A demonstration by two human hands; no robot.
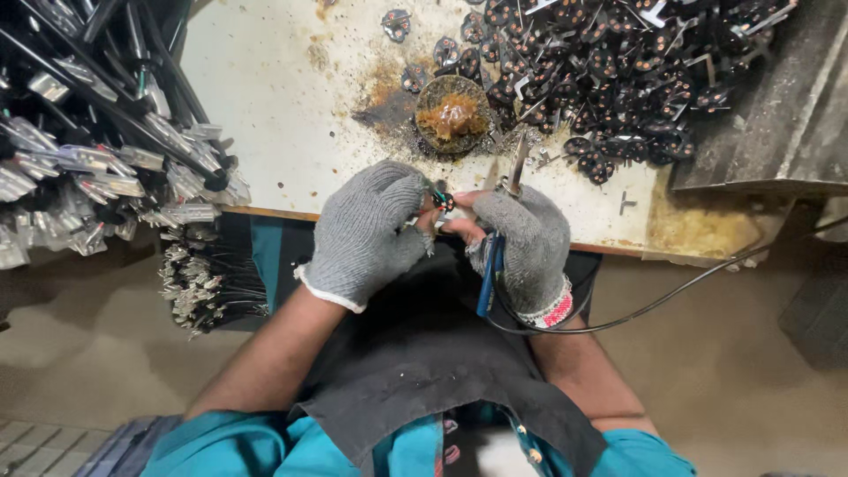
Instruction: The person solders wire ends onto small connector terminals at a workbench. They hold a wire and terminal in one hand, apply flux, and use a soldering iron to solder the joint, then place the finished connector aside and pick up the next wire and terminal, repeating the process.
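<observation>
Grey knit fingerless gloves on left hand [367, 231], right hand [521, 247]; teal sleeves, dark lap cloth.

You have one view only — a head-worn camera looking steeply down and close over your lap and gloved hands, facing the stained workbench [265, 106] edge — so nothing overlaps.

Workshop, stained workbench [274, 106] (soldering), heaped parts [618, 71]

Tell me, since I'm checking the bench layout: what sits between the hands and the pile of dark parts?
In the head view, a round tin of amber paste sits between the hands and the pile of dark parts.
</observation>
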